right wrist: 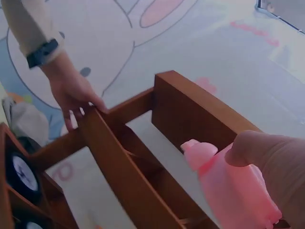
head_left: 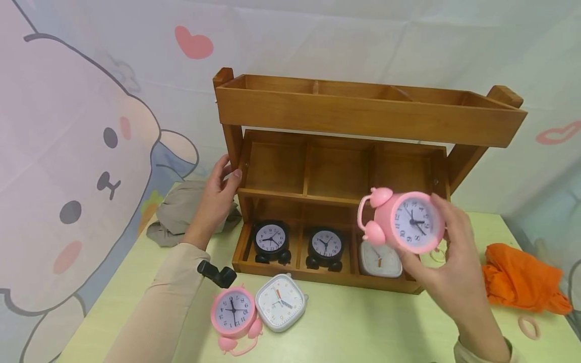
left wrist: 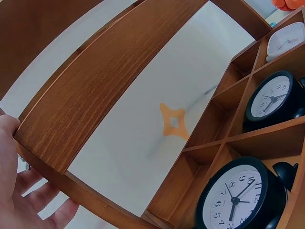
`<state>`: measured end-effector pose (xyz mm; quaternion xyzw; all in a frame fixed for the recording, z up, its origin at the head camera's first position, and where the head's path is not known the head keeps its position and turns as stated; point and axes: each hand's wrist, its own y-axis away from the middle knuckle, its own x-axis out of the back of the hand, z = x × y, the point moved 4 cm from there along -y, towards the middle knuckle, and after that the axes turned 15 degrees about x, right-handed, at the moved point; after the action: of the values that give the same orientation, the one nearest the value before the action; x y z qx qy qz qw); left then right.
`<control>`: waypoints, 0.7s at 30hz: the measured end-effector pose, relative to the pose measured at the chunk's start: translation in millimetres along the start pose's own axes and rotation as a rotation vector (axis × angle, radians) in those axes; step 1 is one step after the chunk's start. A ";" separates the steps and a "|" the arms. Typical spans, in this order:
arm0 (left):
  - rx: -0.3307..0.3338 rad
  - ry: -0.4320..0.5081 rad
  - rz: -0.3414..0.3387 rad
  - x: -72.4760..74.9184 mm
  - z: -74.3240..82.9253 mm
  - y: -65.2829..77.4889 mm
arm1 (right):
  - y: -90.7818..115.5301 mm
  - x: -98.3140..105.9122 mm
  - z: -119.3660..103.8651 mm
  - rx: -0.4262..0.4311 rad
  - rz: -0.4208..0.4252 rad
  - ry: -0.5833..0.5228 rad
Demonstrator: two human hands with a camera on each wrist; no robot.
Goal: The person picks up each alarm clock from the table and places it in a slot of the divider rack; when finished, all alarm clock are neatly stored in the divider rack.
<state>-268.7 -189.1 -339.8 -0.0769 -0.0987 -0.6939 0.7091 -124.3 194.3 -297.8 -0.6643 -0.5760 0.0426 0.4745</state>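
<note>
My right hand point(head_left: 458, 262) holds a pink twin-bell alarm clock point(head_left: 415, 222) by its round body, bells to the left, in front of the wooden shelf rack point(head_left: 363, 113). With thumb in front and fingers behind, my left hand point(head_left: 220, 191) grips the left end of the rack's middle tier. In the bottom tier sit a black alarm clock point(head_left: 271, 239), a second black alarm clock point(head_left: 326, 247) and a white square clock point(head_left: 380, 259), one per compartment. In the right wrist view the pink clock point(right wrist: 233, 191) is seen from its side, under my thumb.
Another pink alarm clock point(head_left: 233, 312) and a white square clock point(head_left: 280, 302) lie on the table before the rack. Grey-brown cloth point(head_left: 179, 212) is bunched at the left, orange cloth point(head_left: 522, 277) at the right. A small ring point(head_left: 529, 327) lies near the orange cloth.
</note>
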 end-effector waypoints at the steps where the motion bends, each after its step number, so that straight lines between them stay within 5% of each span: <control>1: 0.000 0.002 0.000 0.0 0.3 0.2 | -8.5 2.8 2.4 0.019 0.019 -0.012; 9: 0.018 -0.003 0.000 -0.3 -0.3 -0.1 | -61.0 11.2 35.1 0.023 0.023 0.081; 13: 0.013 0.006 0.000 0.2 -0.2 -0.3 | -80.3 8.1 48.3 0.115 0.034 0.109; 21: 0.026 -0.010 -0.001 1.1 -0.3 0.6 | -77.5 0.6 63.7 0.077 -0.067 0.303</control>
<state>-268.1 -190.3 -339.7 -0.0710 -0.1114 -0.6924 0.7093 -218.6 223.0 -279.6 -0.6249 -0.5175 -0.0521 0.5822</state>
